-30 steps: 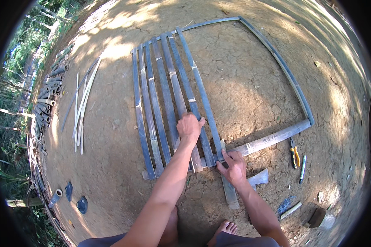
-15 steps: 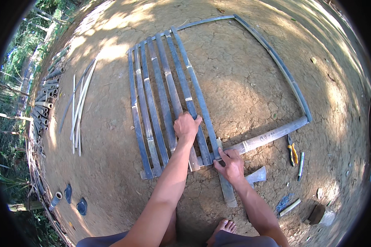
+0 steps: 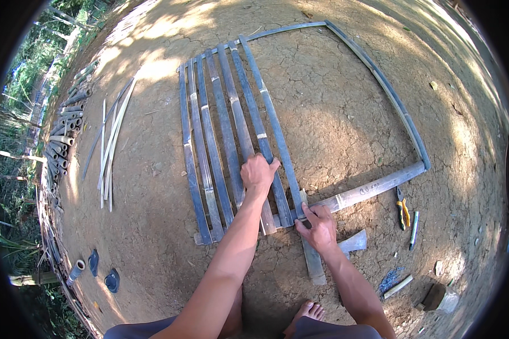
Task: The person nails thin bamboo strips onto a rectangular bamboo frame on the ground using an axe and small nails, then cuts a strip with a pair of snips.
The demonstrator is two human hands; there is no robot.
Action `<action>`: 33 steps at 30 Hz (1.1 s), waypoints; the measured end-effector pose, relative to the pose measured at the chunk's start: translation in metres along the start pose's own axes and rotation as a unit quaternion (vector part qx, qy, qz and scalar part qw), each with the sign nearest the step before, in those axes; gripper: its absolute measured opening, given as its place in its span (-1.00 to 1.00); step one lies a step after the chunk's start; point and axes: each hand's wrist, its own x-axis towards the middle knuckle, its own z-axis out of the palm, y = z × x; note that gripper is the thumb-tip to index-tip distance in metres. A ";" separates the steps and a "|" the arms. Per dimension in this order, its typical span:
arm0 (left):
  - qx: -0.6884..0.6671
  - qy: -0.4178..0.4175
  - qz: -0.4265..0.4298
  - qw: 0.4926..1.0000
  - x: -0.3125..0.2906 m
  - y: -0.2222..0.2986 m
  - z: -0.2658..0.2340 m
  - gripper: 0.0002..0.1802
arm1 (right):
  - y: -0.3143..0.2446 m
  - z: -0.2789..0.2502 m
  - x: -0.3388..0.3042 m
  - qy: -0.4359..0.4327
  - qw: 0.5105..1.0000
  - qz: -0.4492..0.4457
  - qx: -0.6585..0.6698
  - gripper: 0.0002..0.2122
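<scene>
The seven bamboo slats (image 3: 227, 130) lie side by side across the left part of a frame, their far ends on the far rail (image 3: 288, 29) and their near ends on the near rail (image 3: 379, 185). The left hand (image 3: 258, 174) is clenched down on the fifth and sixth from the left, toward their near ends, grasping them with the thumb at the right edge; the undersides of the fingers are hidden. The right hand (image 3: 321, 227) has thumb and forefinger against the near end of the rightmost slat (image 3: 277, 130), where it meets the near rail; I cannot tell whether they pinch it. A flat strip (image 3: 315, 266) runs toward the near side beneath that hand, and a metal blade (image 3: 354, 242) lies just to its right. Against half a second ago, the view has shifted slightly, while both hands keep their places on the slats. Dark handwritten marks show on the near rail, right of the hands. Farther right, yellow-and-black pliers (image 3: 402, 210) lie beside a pale pen (image 3: 414, 230), any print on it too small to read.
</scene>
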 end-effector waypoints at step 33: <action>-0.022 0.090 -0.069 0.993 0.017 -0.038 -0.015 -0.44 | 0.000 0.002 0.001 -0.010 1.000 0.002 0.001 -0.54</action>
